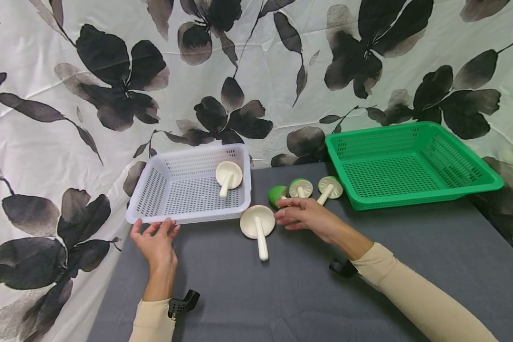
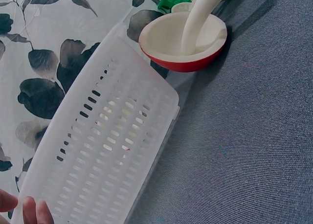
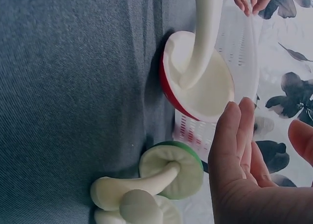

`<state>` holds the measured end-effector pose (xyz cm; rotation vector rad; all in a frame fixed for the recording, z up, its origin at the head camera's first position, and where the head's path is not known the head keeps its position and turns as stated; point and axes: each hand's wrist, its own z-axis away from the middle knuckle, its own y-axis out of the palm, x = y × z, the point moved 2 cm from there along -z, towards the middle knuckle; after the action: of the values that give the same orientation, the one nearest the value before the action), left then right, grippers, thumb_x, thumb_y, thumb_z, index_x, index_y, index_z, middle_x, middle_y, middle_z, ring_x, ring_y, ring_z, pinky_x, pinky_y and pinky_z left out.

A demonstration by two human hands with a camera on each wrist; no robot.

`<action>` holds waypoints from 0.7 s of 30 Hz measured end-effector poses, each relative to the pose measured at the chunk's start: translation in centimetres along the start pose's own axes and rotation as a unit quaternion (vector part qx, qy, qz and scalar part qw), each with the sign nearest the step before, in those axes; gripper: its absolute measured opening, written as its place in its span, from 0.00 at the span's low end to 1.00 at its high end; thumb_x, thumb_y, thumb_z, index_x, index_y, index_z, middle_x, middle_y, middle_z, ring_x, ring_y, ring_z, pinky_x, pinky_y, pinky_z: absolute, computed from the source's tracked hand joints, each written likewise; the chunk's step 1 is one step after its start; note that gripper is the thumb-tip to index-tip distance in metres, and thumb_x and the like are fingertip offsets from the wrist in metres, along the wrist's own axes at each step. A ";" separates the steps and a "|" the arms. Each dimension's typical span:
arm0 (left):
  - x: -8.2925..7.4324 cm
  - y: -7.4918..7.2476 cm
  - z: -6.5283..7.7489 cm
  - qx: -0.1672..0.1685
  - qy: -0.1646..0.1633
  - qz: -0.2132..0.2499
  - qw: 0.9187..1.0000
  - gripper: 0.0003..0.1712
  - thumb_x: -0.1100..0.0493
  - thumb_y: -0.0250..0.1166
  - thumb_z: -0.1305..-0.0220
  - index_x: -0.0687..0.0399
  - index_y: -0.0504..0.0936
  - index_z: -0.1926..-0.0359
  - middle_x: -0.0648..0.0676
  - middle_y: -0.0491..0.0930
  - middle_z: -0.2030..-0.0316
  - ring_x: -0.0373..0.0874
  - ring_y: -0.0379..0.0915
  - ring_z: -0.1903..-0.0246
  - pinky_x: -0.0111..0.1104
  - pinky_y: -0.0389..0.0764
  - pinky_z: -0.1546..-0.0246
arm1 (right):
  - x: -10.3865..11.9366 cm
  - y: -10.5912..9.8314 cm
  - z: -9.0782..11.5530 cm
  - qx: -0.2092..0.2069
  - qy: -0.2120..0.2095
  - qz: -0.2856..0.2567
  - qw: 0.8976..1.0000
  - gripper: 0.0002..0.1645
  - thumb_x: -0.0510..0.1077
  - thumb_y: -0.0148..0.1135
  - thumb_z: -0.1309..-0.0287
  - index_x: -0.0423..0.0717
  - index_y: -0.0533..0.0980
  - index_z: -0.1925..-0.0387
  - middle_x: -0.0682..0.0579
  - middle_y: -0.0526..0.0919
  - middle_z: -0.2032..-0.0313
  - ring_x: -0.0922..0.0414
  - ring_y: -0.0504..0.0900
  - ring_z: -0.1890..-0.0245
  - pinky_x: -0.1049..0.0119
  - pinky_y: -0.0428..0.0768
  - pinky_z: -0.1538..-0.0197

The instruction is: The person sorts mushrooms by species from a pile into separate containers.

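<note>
My left hand (image 1: 155, 241) pinches the front rim of a white plastic basket (image 1: 209, 215) near its left corner. Inside that basket lies a toy mushroom (image 1: 229, 174) with a pale underside and stem. Just in front of its right corner, a red-capped toy mushroom (image 2: 190, 62) rests on the cloth, stem toward me. My right hand (image 1: 305, 216) hovers beside it with fingers extended and holds nothing. Behind that hand, three green-capped toy mushrooms sit in a row: one (image 1: 276, 194) partly hidden by the fingers, a middle one (image 1: 301, 187) and a right one (image 1: 331, 189).
A green plastic basket (image 1: 427, 192) stands at the back right, next to the row of mushrooms. Grey cloth (image 1: 261, 299) covers the table. A white curtain with dark flowers (image 1: 282, 85) hangs right behind the baskets.
</note>
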<state>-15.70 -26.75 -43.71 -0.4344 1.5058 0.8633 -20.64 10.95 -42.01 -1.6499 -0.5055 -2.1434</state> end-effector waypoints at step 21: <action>-0.1 0.0 0.1 0.007 0.007 -0.002 1.000 0.48 0.70 0.68 0.36 0.49 0.47 0.27 0.56 0.67 0.54 0.45 0.83 0.64 0.33 0.89 0.64 | -2.1 0.6 0.9 0.021 0.019 -0.012 1.000 0.33 0.44 0.58 0.28 0.35 0.63 0.28 0.32 0.79 0.40 0.46 0.84 0.45 0.48 0.82 0.40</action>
<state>-15.63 -26.67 -43.64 -0.4339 1.5216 0.8485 -19.09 11.09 -43.79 -1.5858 -0.5582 -2.1614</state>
